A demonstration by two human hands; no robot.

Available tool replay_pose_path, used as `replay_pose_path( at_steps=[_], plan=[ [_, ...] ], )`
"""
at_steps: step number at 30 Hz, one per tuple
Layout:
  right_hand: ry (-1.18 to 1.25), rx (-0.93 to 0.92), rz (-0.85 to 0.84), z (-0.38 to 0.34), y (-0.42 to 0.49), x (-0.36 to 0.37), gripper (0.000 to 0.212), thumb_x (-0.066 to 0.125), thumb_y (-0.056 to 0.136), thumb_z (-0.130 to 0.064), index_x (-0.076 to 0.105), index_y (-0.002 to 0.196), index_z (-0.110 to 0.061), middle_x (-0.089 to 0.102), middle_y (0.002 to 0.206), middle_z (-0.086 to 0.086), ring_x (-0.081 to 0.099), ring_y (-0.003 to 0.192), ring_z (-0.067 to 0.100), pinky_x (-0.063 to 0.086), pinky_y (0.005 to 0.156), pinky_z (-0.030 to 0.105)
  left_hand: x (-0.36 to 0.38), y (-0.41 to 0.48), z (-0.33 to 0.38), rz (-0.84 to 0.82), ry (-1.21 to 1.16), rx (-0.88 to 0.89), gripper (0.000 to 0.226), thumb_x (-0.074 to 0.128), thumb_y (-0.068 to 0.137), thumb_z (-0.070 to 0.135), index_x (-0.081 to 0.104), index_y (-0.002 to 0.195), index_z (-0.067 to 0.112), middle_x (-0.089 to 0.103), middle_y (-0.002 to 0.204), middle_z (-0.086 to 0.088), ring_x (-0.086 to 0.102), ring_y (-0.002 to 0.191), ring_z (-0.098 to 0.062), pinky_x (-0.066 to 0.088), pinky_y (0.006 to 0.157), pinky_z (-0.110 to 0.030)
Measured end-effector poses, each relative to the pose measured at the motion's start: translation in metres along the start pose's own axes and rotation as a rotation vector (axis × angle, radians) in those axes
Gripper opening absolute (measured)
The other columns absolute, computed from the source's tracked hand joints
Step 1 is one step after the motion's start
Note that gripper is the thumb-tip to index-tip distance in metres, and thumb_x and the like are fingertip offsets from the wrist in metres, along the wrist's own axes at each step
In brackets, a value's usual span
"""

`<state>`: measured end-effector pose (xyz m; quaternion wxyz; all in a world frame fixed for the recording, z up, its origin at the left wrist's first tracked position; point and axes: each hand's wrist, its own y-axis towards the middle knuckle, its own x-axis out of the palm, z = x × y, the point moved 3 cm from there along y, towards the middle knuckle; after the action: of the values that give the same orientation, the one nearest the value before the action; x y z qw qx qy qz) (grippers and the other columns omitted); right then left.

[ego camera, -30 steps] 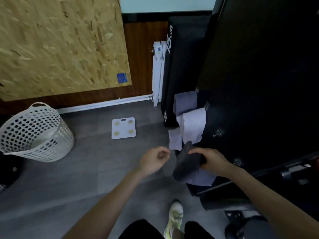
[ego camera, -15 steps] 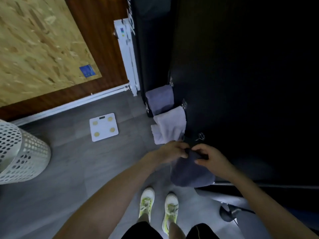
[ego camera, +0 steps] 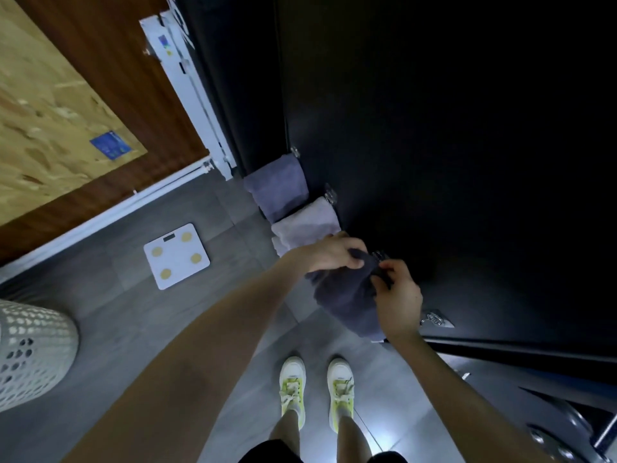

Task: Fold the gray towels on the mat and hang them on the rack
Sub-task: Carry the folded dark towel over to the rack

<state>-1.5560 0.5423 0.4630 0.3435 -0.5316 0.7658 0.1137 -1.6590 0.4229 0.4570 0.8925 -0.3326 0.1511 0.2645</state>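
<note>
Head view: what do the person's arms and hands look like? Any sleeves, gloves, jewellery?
Bare to the frame edge, no sleeves: left arm and right arm. No gloves on left hand or right hand; no watch, band or ring visible.

left hand (ego camera: 329,253) now gripping dark towel (ego camera: 347,295) too, towel raised beside rack hook (ego camera: 379,255)

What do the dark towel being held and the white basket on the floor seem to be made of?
The dark gray towel: soft, matte cloth, likely terry; it sags and creases. The white basket: probably plastic; a stiff wall punched with regular holes.
</note>
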Motion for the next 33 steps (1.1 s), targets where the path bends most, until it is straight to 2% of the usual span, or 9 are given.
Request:
replay_pose_path(
  at_steps=[3, 6, 9, 12, 16, 21, 28, 31, 33],
  plan=[
    [-0.005, 0.013, 0.110, 0.004, -0.002, 0.009, 0.020, 0.060, 0.087, -0.009, 0.059, 0.107, -0.007, 0.066, 0.096, 0.014, 0.060, 0.091, 0.034, 0.036, 0.069, 0.028, 0.000, 0.005, -0.001, 0.008, -0.127, -0.004, 0.012, 0.057, 0.088, 0.015, 0.061, 0.097, 0.022, 0.059, 0.110, -0.011, 0.053, 0.108, -0.027, 0.039, 0.101, -0.046],
    [0.056, 0.041, 0.198, 0.008, -0.004, 0.015, 0.019, 0.060, 0.087, -0.009, 0.059, 0.106, -0.007, 0.066, 0.095, 0.013, 0.060, 0.088, 0.032, 0.037, 0.069, 0.028, 0.001, 0.010, -0.003, 0.029, -0.248, -0.014, 0.021, 0.057, 0.090, 0.007, 0.061, 0.110, 0.007, 0.060, 0.112, -0.010, 0.054, 0.109, -0.022, 0.041, 0.100, -0.033],
    [0.082, 0.043, 0.252, 0.012, -0.006, 0.018, 0.017, 0.061, 0.088, -0.008, 0.059, 0.104, -0.006, 0.066, 0.094, 0.013, 0.059, 0.085, 0.032, 0.034, 0.066, 0.026, 0.007, 0.008, -0.006, 0.133, -0.367, -0.054, 0.027, 0.062, 0.088, 0.010, 0.058, 0.115, 0.009, 0.058, 0.108, -0.002, 0.053, 0.106, -0.014, 0.041, 0.091, -0.022],
    [0.115, 0.039, 0.268, 0.013, -0.005, 0.020, 0.014, 0.060, 0.088, -0.009, 0.060, 0.102, -0.007, 0.065, 0.091, 0.012, 0.059, 0.084, 0.030, 0.037, 0.068, 0.028, 0.009, 0.003, -0.013, 0.407, -0.364, -0.021, 0.033, 0.074, 0.078, 0.016, 0.055, 0.105, 0.014, 0.054, 0.104, 0.001, 0.052, 0.101, -0.011, 0.042, 0.091, -0.025],
    [0.095, 0.053, 0.293, 0.014, -0.003, 0.023, 0.013, 0.060, 0.088, -0.011, 0.062, 0.100, -0.006, 0.065, 0.091, 0.012, 0.059, 0.083, 0.030, 0.037, 0.066, 0.028, 0.023, 0.001, -0.013, 0.419, -0.325, 0.029, 0.023, 0.079, 0.074, 0.022, 0.062, 0.089, 0.016, 0.062, 0.084, 0.008, 0.059, 0.084, -0.007, 0.045, 0.078, -0.017],
    [-0.019, 0.066, 0.350, 0.011, -0.004, 0.030, 0.014, 0.059, 0.088, -0.011, 0.066, 0.100, -0.009, 0.064, 0.096, 0.016, 0.059, 0.080, 0.034, 0.039, 0.062, 0.033, 0.034, 0.004, -0.013, 0.597, -0.419, -0.007, 0.017, 0.077, 0.075, 0.009, 0.069, 0.089, 0.005, 0.068, 0.087, -0.003, 0.058, 0.073, 0.006, 0.043, 0.074, -0.006],
    [0.041, 0.045, 0.240, 0.023, -0.003, 0.023, 0.021, 0.054, 0.091, -0.012, 0.062, 0.111, -0.013, 0.067, 0.101, 0.011, 0.062, 0.092, 0.030, 0.047, 0.074, 0.036, 0.041, 0.007, -0.010, 0.661, -0.473, -0.085, 0.020, 0.080, 0.072, 0.014, 0.069, 0.087, 0.007, 0.067, 0.080, 0.001, 0.062, 0.079, -0.009, 0.048, 0.074, -0.012],
    [0.102, 0.008, 0.333, 0.020, -0.015, 0.012, 0.023, 0.055, 0.089, 0.000, 0.067, 0.107, -0.006, 0.070, 0.098, 0.013, 0.065, 0.089, 0.031, 0.040, 0.073, 0.019, 0.044, 0.007, -0.007, 0.678, -0.490, -0.111, 0.019, 0.080, 0.072, 0.013, 0.069, 0.086, 0.009, 0.066, 0.079, 0.002, 0.062, 0.078, -0.009, 0.048, 0.075, -0.012],
    [0.084, -0.061, 0.443, 0.018, -0.027, 0.006, 0.024, 0.053, 0.085, 0.003, 0.069, 0.100, -0.004, 0.071, 0.098, 0.011, 0.067, 0.088, 0.029, 0.045, 0.074, 0.020, 0.045, 0.006, -0.006, 0.694, -0.471, -0.123, 0.019, 0.080, 0.071, 0.016, 0.069, 0.085, 0.010, 0.066, 0.080, 0.003, 0.063, 0.081, -0.010, 0.049, 0.078, -0.017]
  ],
)
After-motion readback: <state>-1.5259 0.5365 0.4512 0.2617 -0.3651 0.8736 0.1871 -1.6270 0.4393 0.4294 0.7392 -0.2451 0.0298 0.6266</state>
